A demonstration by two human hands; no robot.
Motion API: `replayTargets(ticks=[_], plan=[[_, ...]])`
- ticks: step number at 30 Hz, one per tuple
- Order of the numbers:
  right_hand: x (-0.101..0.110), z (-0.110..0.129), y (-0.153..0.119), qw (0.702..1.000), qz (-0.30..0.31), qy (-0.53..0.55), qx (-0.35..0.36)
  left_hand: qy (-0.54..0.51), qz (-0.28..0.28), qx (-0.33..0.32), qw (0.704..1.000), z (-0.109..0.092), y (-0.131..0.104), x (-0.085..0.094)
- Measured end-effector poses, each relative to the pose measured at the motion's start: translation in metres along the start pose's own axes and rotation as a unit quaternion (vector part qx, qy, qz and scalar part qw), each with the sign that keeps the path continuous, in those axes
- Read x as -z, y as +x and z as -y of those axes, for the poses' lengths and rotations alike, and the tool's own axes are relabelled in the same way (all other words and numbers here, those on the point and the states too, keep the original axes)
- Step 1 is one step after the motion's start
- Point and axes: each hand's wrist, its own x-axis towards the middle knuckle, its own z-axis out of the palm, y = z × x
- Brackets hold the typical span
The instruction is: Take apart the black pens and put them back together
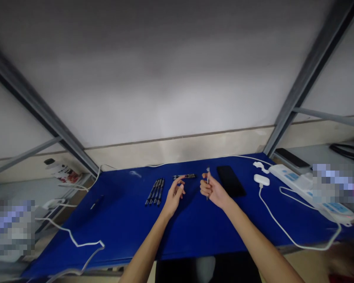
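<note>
One pen is in the right hand, a capped bottle far left.

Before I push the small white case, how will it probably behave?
The white case looks smooth and rounded, so it may slide easily. It lies flat, so tipping seems unlikely. The attached white cable would probably tug on it.

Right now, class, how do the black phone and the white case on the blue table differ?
The black phone is larger and straight-edged; the white case is smaller and rounded. The white case has a cable attached; the black phone shows none. Both lie on the blue table.
</note>
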Motion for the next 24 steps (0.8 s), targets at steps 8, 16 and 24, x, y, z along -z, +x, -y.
replayTargets(ticks=[8, 16, 24], plan=[[0.006, 0.017, -0.004, 0.995, -0.048, 0.041, 0.072, -0.052, 0.019, 0.008, 0.998, -0.006, -0.003, 0.002], [0.001, 0.016, -0.006, 0.994, -0.074, 0.031, 0.080, 0.013, 0.022, 0.002, 1.000, -0.004, -0.003, -0.002], [0.002, 0.025, -0.006, 0.988, -0.090, 0.091, 0.082, 0.240, 0.042, -0.068, 0.967, -0.023, -0.016, -0.007]])
